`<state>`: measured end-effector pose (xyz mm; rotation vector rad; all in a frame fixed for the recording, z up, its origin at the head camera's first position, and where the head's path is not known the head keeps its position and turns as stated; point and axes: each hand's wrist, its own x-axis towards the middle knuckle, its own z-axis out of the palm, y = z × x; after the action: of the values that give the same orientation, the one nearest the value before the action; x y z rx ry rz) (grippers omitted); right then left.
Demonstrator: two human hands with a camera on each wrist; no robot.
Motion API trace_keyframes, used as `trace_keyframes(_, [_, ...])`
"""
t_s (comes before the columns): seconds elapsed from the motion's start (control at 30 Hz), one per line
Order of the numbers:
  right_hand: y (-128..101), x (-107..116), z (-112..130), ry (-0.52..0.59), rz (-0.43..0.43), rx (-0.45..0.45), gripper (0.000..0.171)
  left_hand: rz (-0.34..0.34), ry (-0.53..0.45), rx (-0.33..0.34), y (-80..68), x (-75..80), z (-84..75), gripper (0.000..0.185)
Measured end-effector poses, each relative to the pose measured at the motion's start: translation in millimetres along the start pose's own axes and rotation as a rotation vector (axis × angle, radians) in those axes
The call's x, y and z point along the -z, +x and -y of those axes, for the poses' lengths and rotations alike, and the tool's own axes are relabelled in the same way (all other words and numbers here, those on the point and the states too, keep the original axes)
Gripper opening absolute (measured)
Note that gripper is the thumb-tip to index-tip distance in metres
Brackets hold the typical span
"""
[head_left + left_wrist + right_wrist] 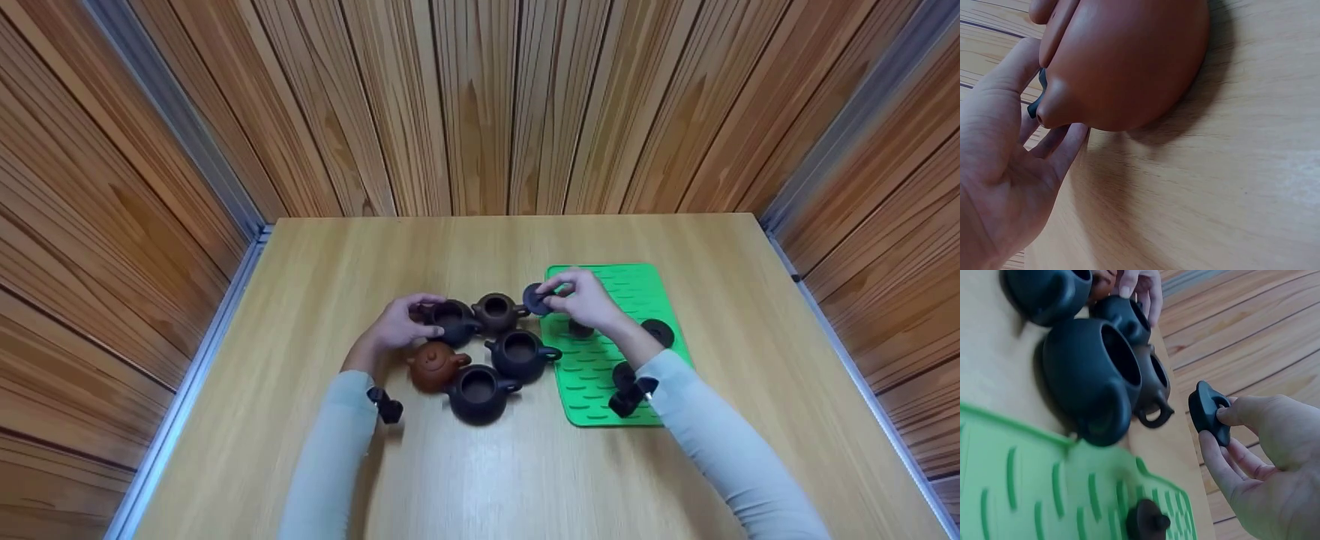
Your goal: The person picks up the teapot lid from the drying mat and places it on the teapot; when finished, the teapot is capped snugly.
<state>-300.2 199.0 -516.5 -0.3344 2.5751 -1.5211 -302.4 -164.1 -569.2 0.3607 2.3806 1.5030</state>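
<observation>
My left hand [397, 324] grips a lidless black teapot [457, 334] at the back left of a cluster, thumb on its near side and fingers round the far side. In the left wrist view a reddish-brown teapot [1134, 62] with its lid on hides most of that black pot. My right hand [590, 301] pinches a dark round lid [1207, 413] by its knob, raised over the far left corner of a green mat [600, 397]. Right beside that lid stands a lidless brown teapot [496, 321], its handle towards the lid.
Two more lidless black teapots, one near the mat [519, 369] and one in front [478, 409], complete the cluster. Several dark lids lie on the mat, including one by its right edge [658, 331] and one below my right hand [579, 330]. Wood-panelled walls [480, 112] surround the table.
</observation>
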Motion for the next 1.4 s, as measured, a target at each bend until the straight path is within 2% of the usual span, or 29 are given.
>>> trace_keyframes(0.57, [16.5,-53.1,39.2,0.026,0.037,0.045,0.016,-0.006,0.001,0.019,0.1,2.5,2.7,0.054])
trace_keyframes(0.83, [22.4,-68.9,59.6,-0.010,0.036,0.088,0.015,-0.006,0.016,-0.015,-0.3,1.6,1.8,0.053])
trace_keyframes(1.03, [27.7,-79.2,71.0,-0.008,0.065,0.135,0.015,-0.008,0.009,0.006,0.4,0.8,1.5,0.053])
trace_keyframes(1.4, [33.1,-100.7,71.2,0.038,0.080,0.102,0.016,-0.007,0.031,0.043,1.6,0.2,1.7,0.053])
